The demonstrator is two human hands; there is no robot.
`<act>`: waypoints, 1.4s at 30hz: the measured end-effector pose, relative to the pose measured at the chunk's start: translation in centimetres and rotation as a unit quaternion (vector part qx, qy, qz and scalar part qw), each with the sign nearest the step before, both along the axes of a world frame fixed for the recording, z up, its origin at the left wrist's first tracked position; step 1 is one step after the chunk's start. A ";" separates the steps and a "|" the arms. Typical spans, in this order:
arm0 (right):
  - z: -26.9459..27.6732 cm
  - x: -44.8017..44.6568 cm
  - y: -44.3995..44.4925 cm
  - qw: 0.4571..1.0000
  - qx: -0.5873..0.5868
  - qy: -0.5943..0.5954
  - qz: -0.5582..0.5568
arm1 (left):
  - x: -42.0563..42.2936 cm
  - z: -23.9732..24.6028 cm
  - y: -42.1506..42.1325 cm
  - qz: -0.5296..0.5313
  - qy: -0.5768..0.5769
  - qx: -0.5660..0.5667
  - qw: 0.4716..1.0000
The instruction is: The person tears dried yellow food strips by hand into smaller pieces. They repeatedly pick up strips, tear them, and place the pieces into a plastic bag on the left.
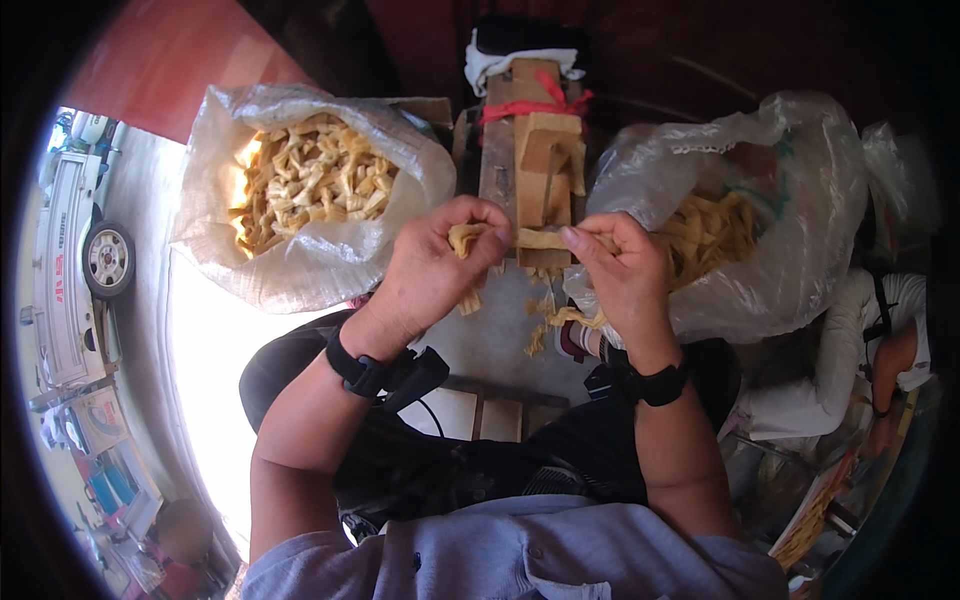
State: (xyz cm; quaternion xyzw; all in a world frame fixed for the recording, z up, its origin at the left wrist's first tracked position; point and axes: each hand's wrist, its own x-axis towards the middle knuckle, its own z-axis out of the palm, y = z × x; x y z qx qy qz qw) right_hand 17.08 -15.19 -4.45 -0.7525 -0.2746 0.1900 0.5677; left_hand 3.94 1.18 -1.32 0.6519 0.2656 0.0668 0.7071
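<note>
My left hand (439,262) pinches a pale yellow strip, which looks like tofu skin, between thumb and fingers; a folded part bulges above the thumb and a tail hangs below. My right hand (628,270) grips the strip (541,238), drawn level between the hands. Behind it stands a wooden block fixture (544,202) with a thin upright metal piece, tied with a red cloth strip (536,109). To the left, an open woven sack (315,281) holds many knotted pieces (322,176). At right, a clear plastic bag (795,277) contains loose strips (709,232).
Loose scraps (536,341) hang and lie below the fixture, between my knees. A white cloth (487,67) lies at its far end. A co-worker's white sleeve (802,397) is close on my right, beside a tray of yellow pieces (806,529). A vehicle (71,262) stands outside, left.
</note>
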 end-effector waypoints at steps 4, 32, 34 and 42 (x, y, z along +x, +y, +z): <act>-1.8 1.8 1.9 0.972 -0.150 -0.171 -0.066 | 3.0 -4.1 0.6 0.003 0.029 0.146 0.989; 0.8 -4.4 -0.2 0.788 0.148 0.525 0.285 | -2.3 2.7 -0.7 -0.211 -0.212 0.576 0.760; 0.5 -5.5 0.2 0.609 0.167 0.739 0.236 | -2.8 2.1 -0.5 -0.177 -0.239 0.575 0.762; 1.8 -4.7 0.4 0.973 0.134 0.123 0.141 | -3.1 1.7 -0.9 -0.096 -0.118 0.375 0.914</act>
